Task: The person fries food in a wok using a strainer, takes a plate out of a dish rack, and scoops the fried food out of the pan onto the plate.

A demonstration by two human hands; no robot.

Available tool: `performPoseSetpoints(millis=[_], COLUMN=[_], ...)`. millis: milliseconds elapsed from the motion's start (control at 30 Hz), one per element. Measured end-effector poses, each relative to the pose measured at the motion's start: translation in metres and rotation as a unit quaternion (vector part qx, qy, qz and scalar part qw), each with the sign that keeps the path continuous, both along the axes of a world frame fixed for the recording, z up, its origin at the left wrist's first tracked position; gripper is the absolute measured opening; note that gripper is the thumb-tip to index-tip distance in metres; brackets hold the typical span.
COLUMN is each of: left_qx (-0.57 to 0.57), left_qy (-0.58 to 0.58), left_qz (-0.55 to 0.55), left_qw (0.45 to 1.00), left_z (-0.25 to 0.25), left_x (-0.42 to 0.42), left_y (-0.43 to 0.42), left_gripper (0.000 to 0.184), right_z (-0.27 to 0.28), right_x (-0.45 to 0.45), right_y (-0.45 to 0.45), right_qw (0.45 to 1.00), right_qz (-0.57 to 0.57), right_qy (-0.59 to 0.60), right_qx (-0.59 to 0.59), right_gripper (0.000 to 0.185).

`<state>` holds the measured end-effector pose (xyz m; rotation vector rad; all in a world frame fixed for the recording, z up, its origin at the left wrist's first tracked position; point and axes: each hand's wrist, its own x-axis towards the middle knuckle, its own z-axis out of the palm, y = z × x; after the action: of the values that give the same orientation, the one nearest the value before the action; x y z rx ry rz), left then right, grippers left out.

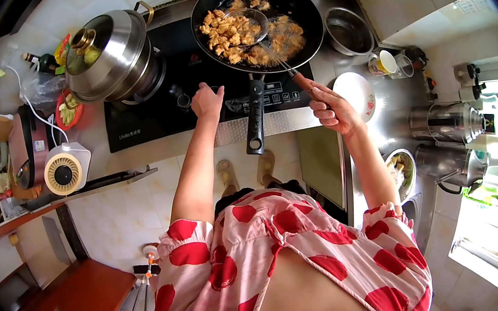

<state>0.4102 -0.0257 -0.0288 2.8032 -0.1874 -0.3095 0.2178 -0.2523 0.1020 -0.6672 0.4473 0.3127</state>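
Note:
My right hand is closed around the brown handle of a wire skimmer. The skimmer's mesh end lies inside a black wok, among golden-brown fried pieces. More pieces sit in bubbling oil on the wok's right side. My left hand is over the front part of the black induction cooktop, left of the wok's black handle. Its thumb and a finger are apart, with nothing visible held; whether it touches the glass I cannot tell.
A lidded steel pot stands on the cooktop's left burner. Right of the wok are a steel bowl and a white plate. A small fan and a red bowl are at the left.

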Motion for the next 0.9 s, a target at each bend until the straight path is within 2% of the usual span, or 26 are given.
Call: performPoseSetpoints(millis=[133, 200, 233, 300, 333, 400, 467, 500, 533, 600, 700, 767, 900], left_qx=[0.038, 0.083, 0.084, -0.035, -0.034, -0.170, -0.232, -0.263, -0.271, -0.264, -0.270, -0.295, -0.304], left_qy=[-0.041, -0.117, -0.120, -0.183, -0.186, -0.234, -0.166, -0.168, -0.148, -0.150, -0.176, -0.105, -0.105], left_qz=[-0.073, -0.171, -0.171, -0.123, -0.125, -0.125, -0.092, -0.082, -0.073, -0.061, -0.042, 0.059, 0.079], left_qw=[0.996, 0.975, 0.974, 0.975, 0.974, 0.949, 0.954, 0.947, 0.948, 0.951, 0.946, 0.948, 0.944], left_z=[-0.001, 0.007, 0.011, 0.020, 0.021, 0.015, 0.009, 0.009, 0.009, -0.006, -0.025, -0.025, -0.045], left_x=[-0.004, -0.010, -0.015, -0.028, -0.036, -0.054, -0.077, -0.092, -0.104, -0.126, -0.155, -0.173, -0.190], left_y=[-0.002, 0.000, 0.002, 0.010, 0.017, 0.036, 0.061, 0.075, 0.090, 0.122, 0.158, 0.172, 0.185], left_gripper=[0.041, 0.039, 0.039, 0.045, 0.045, 0.052, 0.051, 0.050, 0.048, 0.048, 0.045, 0.043, 0.037], right_z=[-0.003, 0.004, 0.004, 0.003, -0.003, -0.017, -0.017, -0.015, -0.012, -0.002, 0.002, -0.005, -0.017], right_x=[-0.002, -0.001, 0.001, 0.004, 0.005, 0.005, 0.002, 0.000, -0.005, -0.019, -0.034, -0.034, -0.035], right_y=[-0.001, 0.008, 0.010, 0.013, 0.010, 0.004, 0.007, 0.008, 0.010, 0.013, 0.015, 0.011, 0.010], right_qw=[0.997, 0.999, 0.999, 0.998, 0.998, 0.989, 0.988, 0.988, 0.987, 0.991, 0.989, 0.991, 0.991], right_qz=[-0.002, 0.008, 0.007, 0.003, 0.001, -0.042, -0.046, -0.049, -0.050, -0.103, -0.110, -0.113, -0.123], right_qy=[-0.013, -0.010, -0.013, -0.023, -0.026, -0.052, -0.071, -0.088, -0.090, -0.078, -0.101, -0.077, -0.053], right_qx=[0.082, -0.044, -0.043, -0.050, -0.049, 0.134, 0.127, 0.120, 0.119, 0.036, 0.016, 0.009, 0.013], right_gripper=[0.039, 0.042, 0.042, 0.043, 0.043, 0.041, 0.041, 0.040, 0.040, 0.042, 0.039, 0.038, 0.037])
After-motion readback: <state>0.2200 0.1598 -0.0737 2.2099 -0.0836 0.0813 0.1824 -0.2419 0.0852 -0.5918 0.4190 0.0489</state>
